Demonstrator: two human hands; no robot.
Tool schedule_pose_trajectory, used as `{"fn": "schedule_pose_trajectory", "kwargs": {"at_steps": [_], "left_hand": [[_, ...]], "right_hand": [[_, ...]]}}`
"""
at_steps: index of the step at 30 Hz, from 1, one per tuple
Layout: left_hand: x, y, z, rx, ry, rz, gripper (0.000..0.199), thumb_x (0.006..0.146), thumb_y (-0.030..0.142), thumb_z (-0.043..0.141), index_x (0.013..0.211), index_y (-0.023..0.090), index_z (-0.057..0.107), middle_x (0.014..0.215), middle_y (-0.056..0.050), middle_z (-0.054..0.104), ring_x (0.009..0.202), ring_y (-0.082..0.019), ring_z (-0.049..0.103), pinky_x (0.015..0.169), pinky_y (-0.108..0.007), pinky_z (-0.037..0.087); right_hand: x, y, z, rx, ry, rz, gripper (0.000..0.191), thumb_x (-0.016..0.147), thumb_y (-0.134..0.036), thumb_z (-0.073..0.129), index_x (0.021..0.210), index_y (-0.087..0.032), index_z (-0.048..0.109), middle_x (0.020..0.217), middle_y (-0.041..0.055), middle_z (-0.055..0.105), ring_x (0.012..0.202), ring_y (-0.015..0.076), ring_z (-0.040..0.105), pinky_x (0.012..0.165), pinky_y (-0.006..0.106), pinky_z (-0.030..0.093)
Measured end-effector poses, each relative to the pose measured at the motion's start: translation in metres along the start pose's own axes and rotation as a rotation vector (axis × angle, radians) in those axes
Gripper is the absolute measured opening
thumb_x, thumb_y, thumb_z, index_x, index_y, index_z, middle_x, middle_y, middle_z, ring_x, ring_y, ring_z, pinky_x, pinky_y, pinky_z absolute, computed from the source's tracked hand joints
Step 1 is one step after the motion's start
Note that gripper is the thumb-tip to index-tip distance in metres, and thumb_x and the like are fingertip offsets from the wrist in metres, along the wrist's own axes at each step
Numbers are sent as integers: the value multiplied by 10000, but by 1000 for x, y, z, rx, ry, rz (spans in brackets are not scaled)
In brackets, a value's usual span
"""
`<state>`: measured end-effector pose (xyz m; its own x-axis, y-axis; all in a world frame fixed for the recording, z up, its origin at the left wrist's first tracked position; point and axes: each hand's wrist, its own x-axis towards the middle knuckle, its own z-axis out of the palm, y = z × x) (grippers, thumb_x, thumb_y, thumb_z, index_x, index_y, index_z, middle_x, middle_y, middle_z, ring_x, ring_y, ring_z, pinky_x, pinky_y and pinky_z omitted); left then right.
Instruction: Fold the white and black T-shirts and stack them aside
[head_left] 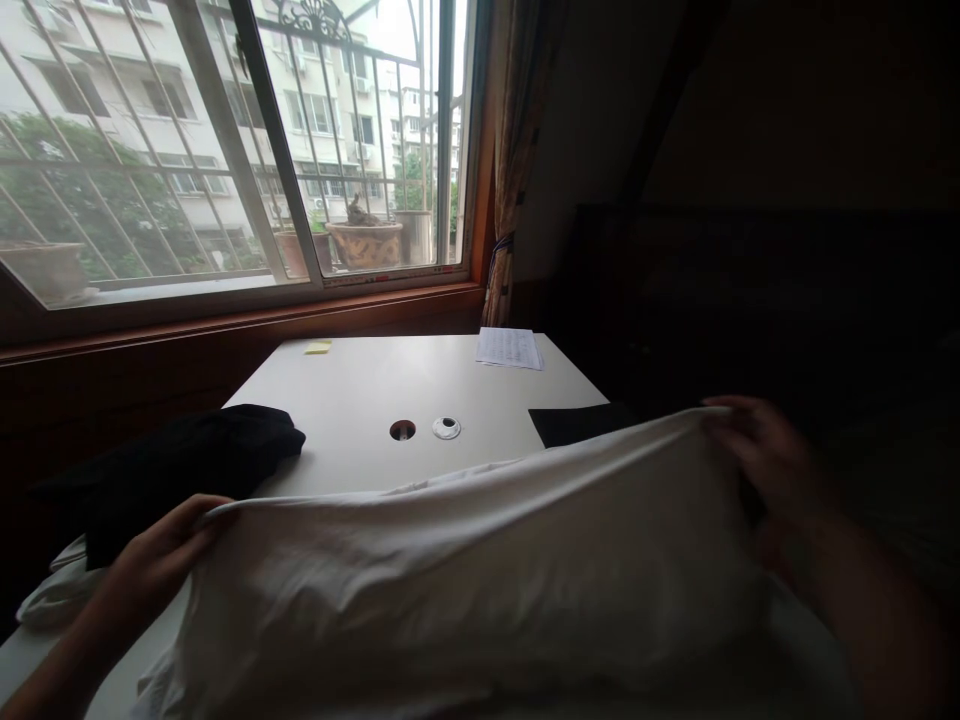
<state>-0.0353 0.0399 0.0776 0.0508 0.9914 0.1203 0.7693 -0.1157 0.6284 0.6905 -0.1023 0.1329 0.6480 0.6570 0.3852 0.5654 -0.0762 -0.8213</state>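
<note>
White cloth (465, 580) spans the foreground over a white table (375, 385), its upper edge pinched in the closed left hand (169, 540) and right hand (761, 450), its bottom cropped. Beyond lie a dark bundle (195, 450), a partly covered black sheet (574, 422) and papers (508, 348), then a window (315, 140); the room's right side (787, 220) is lost in darkness.

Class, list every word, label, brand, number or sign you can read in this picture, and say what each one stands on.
None can be read.
Papers: rows of marks, too small to read.
Window frame: small red marks along the bottom, too small to read.
Yellow note: no legible writing.
White cloth: no text visible on the side in view.
</note>
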Motion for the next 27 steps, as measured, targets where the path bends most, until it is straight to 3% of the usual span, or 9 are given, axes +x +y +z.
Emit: {"fn": "schedule_pose_trajectory", "kwargs": {"at_steps": [3, 8, 11, 16, 19, 22, 24, 27], "left_hand": [[30, 1, 27, -18, -134, 13, 580, 796, 748, 531, 1012, 233, 687, 872, -9, 745, 810, -230, 698, 687, -258, 509], [46, -5, 61, 40, -88, -26, 431, 820, 632, 541, 950, 251, 696, 893, -9, 759, 883, -250, 711, 744, -269, 500], [41, -12, 68, 46, -17, -47, 414, 840, 612, 517, 957, 252, 684, 893, -7, 756, 875, -249, 711, 722, -268, 497], [40, -22, 66, 92, -8, -28, 403, 882, 578, 465, 943, 238, 671, 861, -16, 732, 833, -242, 695, 702, -285, 501], [49, -18, 63, 208, 14, 148, 404, 872, 538, 513, 1028, 216, 701, 1006, -67, 717, 928, -265, 671, 817, -343, 516], [56, 2, 69, 317, 31, 406, 436, 891, 546, 558, 1149, 230, 713, 1148, -102, 683, 1053, -298, 615, 954, -415, 480], [58, 22, 82, 331, -41, 525, 428, 913, 571, 570, 1169, 262, 719, 1157, -93, 689, 1074, -298, 596, 974, -425, 470], [56, 54, 110, 314, -212, 605, 351, 937, 537, 584, 1115, 273, 730, 1105, -74, 707, 1016, -274, 605, 923, -397, 483]], "right_hand": [[29, 15, 50, -114, -123, -60, 377, 838, -389, 628, 1183, -235, 632, 1135, 99, 711, 1079, 265, 671, 925, 396, 527], [45, 48, 113, -209, -156, -92, 320, 818, -279, 601, 1129, -232, 662, 1085, 96, 737, 1008, 273, 692, 906, 416, 547], [38, 63, 128, -264, -139, -91, 312, 840, -271, 585, 1138, -224, 663, 1082, 101, 739, 990, 267, 697, 894, 407, 553], [25, 75, 127, -348, -145, -101, 310, 874, -256, 548, 1160, -221, 661, 977, 80, 733, 859, 235, 702, 768, 359, 579], [22, 67, 124, -397, -167, -192, 305, 882, -217, 528, 1145, -216, 682, 1088, 111, 704, 960, 269, 681, 853, 419, 572], [14, 45, 135, -429, -253, -352, 316, 910, -177, 499, 1145, -233, 703, 1172, 118, 678, 1091, 295, 635, 1014, 473, 500], [2, 26, 153, -430, -377, -480, 295, 930, -193, 528, 1154, -258, 709, 1161, 86, 691, 1121, 275, 625, 1056, 439, 473], [-27, -1, 192, -426, -608, -664, 218, 910, -253, 651, 1112, -285, 726, 1105, 20, 723, 1077, 218, 643, 988, 338, 506]]}}
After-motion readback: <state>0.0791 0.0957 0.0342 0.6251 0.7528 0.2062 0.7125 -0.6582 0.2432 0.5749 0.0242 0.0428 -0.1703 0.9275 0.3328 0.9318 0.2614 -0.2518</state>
